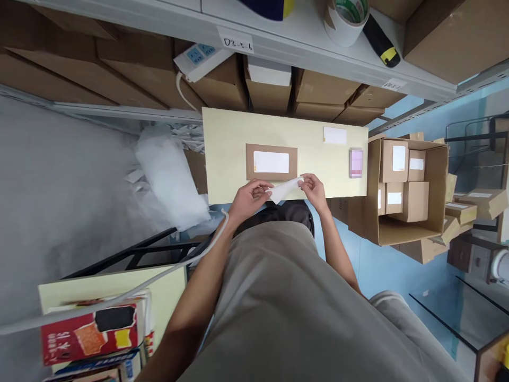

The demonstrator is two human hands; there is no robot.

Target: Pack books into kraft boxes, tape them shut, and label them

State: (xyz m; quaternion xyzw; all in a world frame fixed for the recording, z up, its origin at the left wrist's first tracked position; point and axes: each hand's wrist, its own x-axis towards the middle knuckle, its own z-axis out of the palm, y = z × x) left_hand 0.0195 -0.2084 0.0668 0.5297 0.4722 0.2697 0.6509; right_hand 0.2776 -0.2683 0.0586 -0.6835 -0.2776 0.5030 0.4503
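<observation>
My left hand and my right hand both pinch a white strip of paper stretched between them, just above the near edge of a pale yellow table. Beyond the paper, a flat brown cardboard package with a white label lies on the table. Further right on the table lie a small white label and a pink phone.
An open carton with several small labelled boxes stands right of the table. A white plastic bag and paper scraps lie on the floor at left. Shelves behind hold cardboard boxes, a power strip, a tape roll. Books at lower left.
</observation>
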